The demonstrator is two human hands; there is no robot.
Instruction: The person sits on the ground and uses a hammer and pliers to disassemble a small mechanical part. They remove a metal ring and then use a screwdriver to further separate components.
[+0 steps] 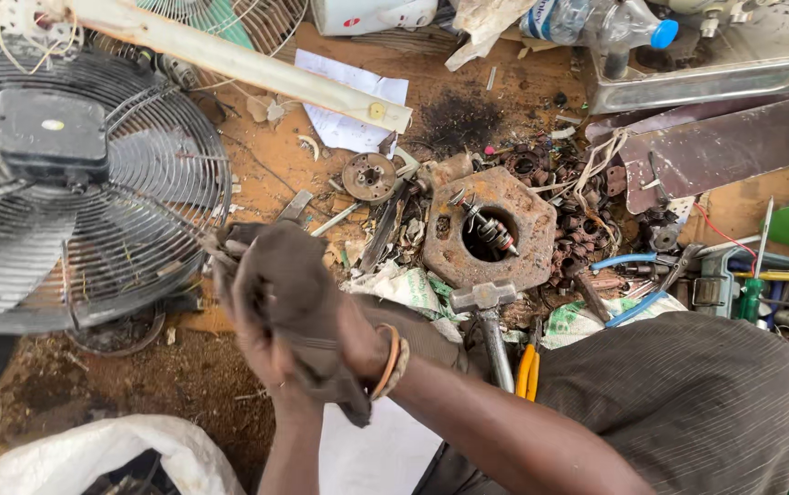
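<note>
**Both hands wrapped in a dark rag beside the fan**

The left hand (266, 339) and right hand (349, 335) are pressed together with a dark, greasy rag (298, 293) bunched between and over them. The left hand's fingers curl closed around the cloth; the right hand is mostly hidden under it, so how far it is closed cannot be told, though it plainly presses into the rag. A small metal piece (295, 207) shows just beyond the rag, but whether either hand grips it is unclear.

Judging by this, the wiping is mid-way: the cloth is fully in hand and nothing nearby looks clean.

To the left of the hands stands a black caged fan (65, 183). To their right lie a hammer (488, 316), yellow-handled pliers (527, 367) and a rusty octagonal plate (491, 229) with a hole in it. Farther right, screwdrivers and loose tools (761, 284) crowd the dusty bench (266, 156).
</note>
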